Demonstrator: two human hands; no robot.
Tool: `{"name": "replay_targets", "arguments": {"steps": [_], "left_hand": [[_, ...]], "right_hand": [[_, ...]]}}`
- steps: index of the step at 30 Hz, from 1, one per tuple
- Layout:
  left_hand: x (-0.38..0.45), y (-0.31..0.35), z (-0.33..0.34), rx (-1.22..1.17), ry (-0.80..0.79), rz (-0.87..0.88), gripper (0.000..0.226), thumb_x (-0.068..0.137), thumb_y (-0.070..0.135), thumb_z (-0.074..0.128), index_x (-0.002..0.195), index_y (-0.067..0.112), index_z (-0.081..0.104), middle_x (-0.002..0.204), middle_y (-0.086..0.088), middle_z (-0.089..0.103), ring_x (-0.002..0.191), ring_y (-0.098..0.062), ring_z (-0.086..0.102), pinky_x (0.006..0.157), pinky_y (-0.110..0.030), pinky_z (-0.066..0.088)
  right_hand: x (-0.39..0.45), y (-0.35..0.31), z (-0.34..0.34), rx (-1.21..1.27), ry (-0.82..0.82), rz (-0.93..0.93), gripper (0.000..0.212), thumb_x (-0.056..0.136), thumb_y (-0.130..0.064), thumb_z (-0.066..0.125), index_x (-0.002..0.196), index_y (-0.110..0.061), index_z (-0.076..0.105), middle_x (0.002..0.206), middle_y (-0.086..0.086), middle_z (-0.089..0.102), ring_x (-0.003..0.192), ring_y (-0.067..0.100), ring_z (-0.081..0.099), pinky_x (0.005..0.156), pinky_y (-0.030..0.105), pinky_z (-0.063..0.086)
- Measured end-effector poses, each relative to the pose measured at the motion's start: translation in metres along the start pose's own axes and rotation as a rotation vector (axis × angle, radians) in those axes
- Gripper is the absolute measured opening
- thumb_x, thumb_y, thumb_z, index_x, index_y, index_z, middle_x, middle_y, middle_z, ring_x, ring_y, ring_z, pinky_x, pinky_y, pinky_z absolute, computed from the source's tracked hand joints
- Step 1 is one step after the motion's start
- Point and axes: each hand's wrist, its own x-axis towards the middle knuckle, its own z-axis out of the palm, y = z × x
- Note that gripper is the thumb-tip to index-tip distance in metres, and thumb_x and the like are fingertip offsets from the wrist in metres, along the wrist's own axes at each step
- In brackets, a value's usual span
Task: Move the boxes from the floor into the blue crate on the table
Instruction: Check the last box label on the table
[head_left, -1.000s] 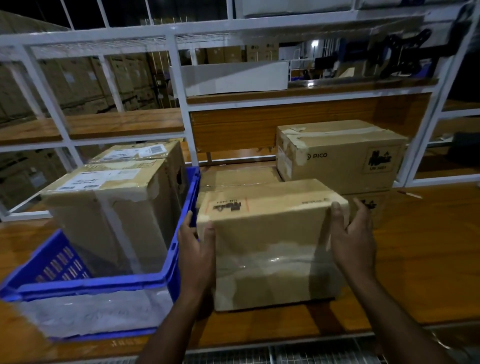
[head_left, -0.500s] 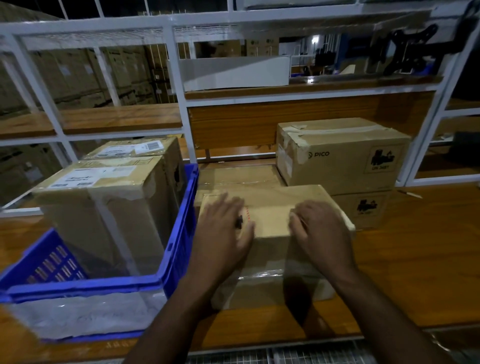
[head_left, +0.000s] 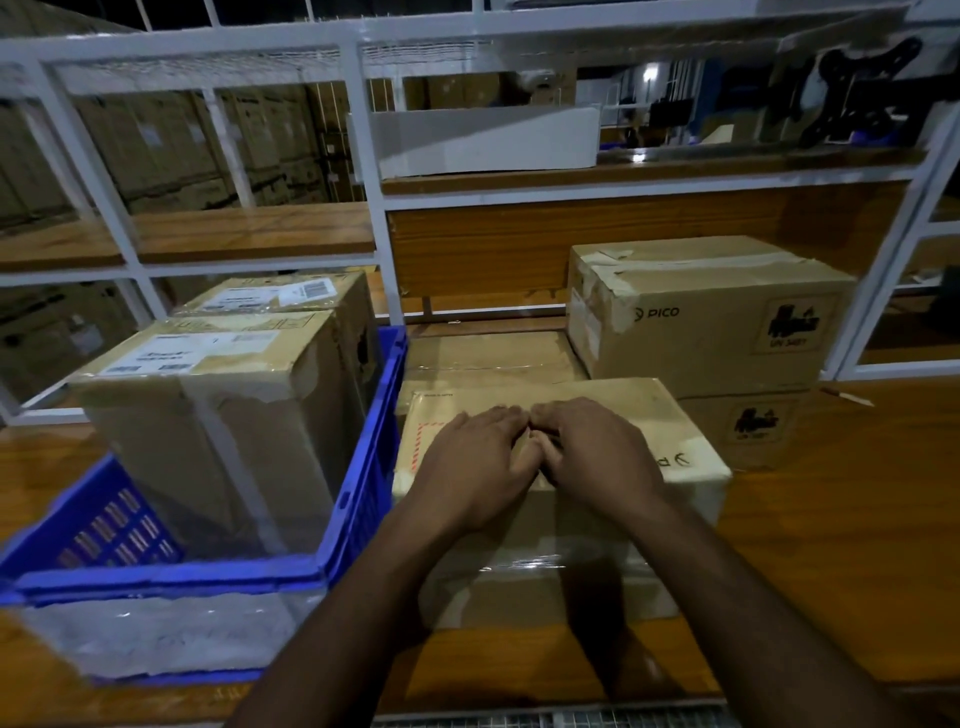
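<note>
A tape-sealed cardboard box (head_left: 545, 566) stands on the wooden table (head_left: 841, 561), right beside the blue crate (head_left: 363, 467). My left hand (head_left: 475, 460) and my right hand (head_left: 597, 452) lie palm down on its top, side by side and touching each other, gripping nothing. The crate holds two upright cardboard boxes: a tall front one (head_left: 218, 426) with a white label and another (head_left: 280, 296) behind it. Clear plastic film covers the crate's front.
Behind the near box lies a low box (head_left: 488, 356). At the back right a PICO box (head_left: 701, 322) is stacked on another box (head_left: 753, 426). A white metal shelf frame (head_left: 374, 208) rises behind the table, carrying a long white box (head_left: 483, 140).
My hands left the sides of the near box, went onto its top, then slid together until they touch. The box now rests on the table.
</note>
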Motion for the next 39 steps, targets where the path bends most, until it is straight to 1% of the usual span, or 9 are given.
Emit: {"name": "replay_targets", "arguments": {"steps": [4,10,14,17,21,26,31,35,39], "left_hand": [[-0.001,-0.009,0.003,0.024,0.014,-0.018,0.052,0.105,0.046,0.035,0.153,0.026,0.042,0.160,0.005,0.039,0.147,-0.007,0.031,0.124,-0.035,0.016],[-0.007,-0.045,-0.006,0.077,-0.011,-0.302,0.076,0.099,0.063,0.037,0.161,0.023,0.018,0.169,0.006,0.012,0.155,-0.012,0.011,0.126,-0.050,0.009],[-0.009,-0.049,-0.010,0.046,-0.020,-0.320,0.079,0.099,0.062,0.039,0.162,0.020,0.016,0.170,0.006,0.007,0.155,-0.010,0.006,0.124,-0.043,0.018],[-0.009,-0.049,-0.008,-0.021,-0.016,-0.361,0.090,0.093,0.070,0.041,0.162,0.017,0.017,0.170,0.001,0.008,0.156,-0.015,0.006,0.122,-0.041,0.020],[-0.015,-0.045,-0.008,-0.247,0.085,-0.449,0.077,0.088,0.064,0.060,0.147,0.022,0.035,0.147,-0.004,0.048,0.119,-0.015,0.056,0.092,-0.037,0.054],[-0.042,-0.041,-0.007,-0.342,0.208,-0.378,0.083,0.090,0.052,0.067,0.157,0.030,0.022,0.143,0.007,0.055,0.110,-0.006,0.057,0.077,-0.019,0.044],[-0.074,-0.039,0.003,-0.575,0.457,-0.360,0.095,0.078,0.067,0.069,0.155,0.038,0.021,0.139,0.012,0.050,0.119,-0.002,0.055,0.095,-0.040,0.054],[-0.081,-0.027,0.013,-0.494,0.559,-0.334,0.069,0.083,0.078,0.046,0.140,0.037,0.046,0.116,0.020,0.050,0.107,0.007,0.052,0.081,-0.026,0.048],[-0.081,-0.024,0.022,-0.373,0.550,-0.346,0.048,0.091,0.074,0.041,0.089,0.031,0.062,0.088,0.013,0.059,0.082,0.001,0.056,0.065,-0.030,0.043]], "right_hand": [[0.011,0.005,-0.003,-0.008,-0.033,0.043,0.025,0.094,-0.040,0.054,0.105,-0.029,0.074,0.101,-0.005,0.072,0.094,0.018,0.064,0.070,0.031,0.049],[0.004,0.036,-0.002,-0.127,0.021,0.184,0.034,0.095,-0.048,0.046,0.098,-0.020,0.064,0.101,0.000,0.065,0.097,0.021,0.058,0.090,0.038,0.042],[0.003,0.050,-0.015,-0.082,0.044,0.243,0.029,0.094,-0.038,0.050,0.085,-0.020,0.071,0.087,0.000,0.068,0.088,0.022,0.062,0.086,0.038,0.044],[0.007,0.052,-0.018,-0.064,0.032,0.330,0.027,0.095,-0.042,0.054,0.104,-0.025,0.074,0.110,0.000,0.069,0.109,0.023,0.056,0.098,0.045,0.039],[0.000,0.054,-0.017,-0.035,0.035,0.511,0.056,0.092,-0.055,0.055,0.129,-0.013,0.053,0.125,0.012,0.058,0.113,0.030,0.054,0.089,0.042,0.049],[-0.021,0.049,-0.026,0.035,0.123,0.488,0.063,0.092,-0.054,0.058,0.141,-0.017,0.044,0.134,0.011,0.055,0.122,0.030,0.052,0.089,0.040,0.046],[-0.051,0.052,-0.038,0.238,0.377,0.566,0.080,0.089,-0.063,0.053,0.156,-0.030,0.022,0.144,0.012,0.036,0.125,0.031,0.046,0.087,0.041,0.047],[-0.069,0.061,-0.033,0.382,0.499,0.567,0.056,0.090,-0.072,0.043,0.134,-0.038,0.046,0.130,0.003,0.036,0.114,0.025,0.047,0.081,0.042,0.051],[-0.084,0.067,-0.019,0.428,0.487,0.649,0.035,0.092,-0.062,0.050,0.093,-0.027,0.051,0.114,-0.003,0.038,0.103,0.021,0.050,0.074,0.038,0.049]]}}
